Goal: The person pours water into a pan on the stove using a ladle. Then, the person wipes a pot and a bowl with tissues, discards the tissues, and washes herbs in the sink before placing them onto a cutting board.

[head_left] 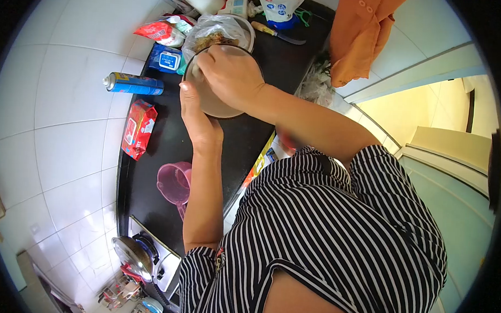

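Note:
A round bowl (227,106) with a dark rim and greyish-brown inside is at the upper middle, over the dark counter. My left hand (203,124) holds it from the near left, with the thumb up at the rim and the other fingers hidden beneath. Inside the bowl's far left part, my right hand (231,73) is closed, palm down, with curled fingers. Whatever those fingers hold is hidden. Just beyond the bowl lies a clear plastic bag (224,27) with brownish food in it.
A pink measuring jug (175,182), red wipes pack (139,129), blue spray can (136,85) and blue pack (164,58) stand along the left. A knife (277,33) lies at the far edge. The stove (158,258) with a metal lid (132,257) is at lower left.

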Demonstrator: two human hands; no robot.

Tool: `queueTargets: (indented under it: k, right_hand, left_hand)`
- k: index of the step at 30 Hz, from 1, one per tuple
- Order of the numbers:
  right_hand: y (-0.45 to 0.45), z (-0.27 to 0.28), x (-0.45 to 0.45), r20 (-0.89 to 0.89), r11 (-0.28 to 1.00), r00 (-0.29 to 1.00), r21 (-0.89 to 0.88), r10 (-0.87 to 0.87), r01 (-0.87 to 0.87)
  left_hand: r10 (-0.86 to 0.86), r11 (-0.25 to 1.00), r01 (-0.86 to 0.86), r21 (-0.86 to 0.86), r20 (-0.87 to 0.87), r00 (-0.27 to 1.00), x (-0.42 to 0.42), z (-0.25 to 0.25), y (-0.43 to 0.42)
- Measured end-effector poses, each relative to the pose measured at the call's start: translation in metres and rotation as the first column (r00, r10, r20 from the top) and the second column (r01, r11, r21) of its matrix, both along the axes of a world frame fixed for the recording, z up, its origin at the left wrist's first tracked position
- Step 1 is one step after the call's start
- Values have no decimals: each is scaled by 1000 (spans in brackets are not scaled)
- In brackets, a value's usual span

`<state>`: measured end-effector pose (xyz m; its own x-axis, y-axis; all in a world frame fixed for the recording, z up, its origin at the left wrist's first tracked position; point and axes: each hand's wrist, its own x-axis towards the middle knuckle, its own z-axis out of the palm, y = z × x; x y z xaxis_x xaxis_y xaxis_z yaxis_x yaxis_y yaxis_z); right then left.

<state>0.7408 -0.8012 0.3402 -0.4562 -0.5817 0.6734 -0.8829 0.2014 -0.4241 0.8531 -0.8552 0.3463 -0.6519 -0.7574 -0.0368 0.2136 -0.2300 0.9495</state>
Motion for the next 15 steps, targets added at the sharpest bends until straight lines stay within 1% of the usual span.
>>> queueTargets:
  k: [1,3,4,6,7,9,10,11,12,13,14,15]
  right_hand:
    - [0,0,-1,1,1000,1000,0,0,0]
    - [1,1,-4,89,992,988,-22,-123,125]
    - [-2,1,-4,85,992,989,-20,-122,124]
    - [-8,-1,1,313,973,944,-166,-104,162]
    - [-11,-3,2,313,973,944,-167,-100,159]
    - [-14,-3,2,338,946,918,-310,208,-101]
    - [-11,-1,4,375,951,884,-236,279,-200]
    - [-10,0,3,373,951,884,-233,281,-204]
    - [-9,0,2,340,932,876,-239,342,-271]
    - [-10,1,1,306,909,863,-245,403,-338]
    - [-11,2,-2,208,927,925,-272,319,-259]
    - [-11,3,-2,207,926,924,-273,322,-262]
  left_hand:
    - [31,995,-31,98,-1,1000,0,0,0]
    - [9,997,-7,79,-23,1000,0,0,-2]
    - [0,996,2,84,-28,1000,0,0,-3]
    - [-4,996,7,92,-30,1000,2,0,-1]
    - [2,997,-2,78,0,1000,1,1,-1]
    - [7,998,-9,61,33,999,2,6,-3]
    - [-37,999,37,34,22,999,3,8,-6]
    - [-79,997,79,8,11,997,5,9,-9]
    - [-113,993,113,26,-13,994,7,8,-13]
    - [-109,994,109,25,-15,994,6,6,-14]
    - [-104,994,104,41,-4,995,5,5,-15]
    - [-99,993,99,57,7,995,4,5,-14]
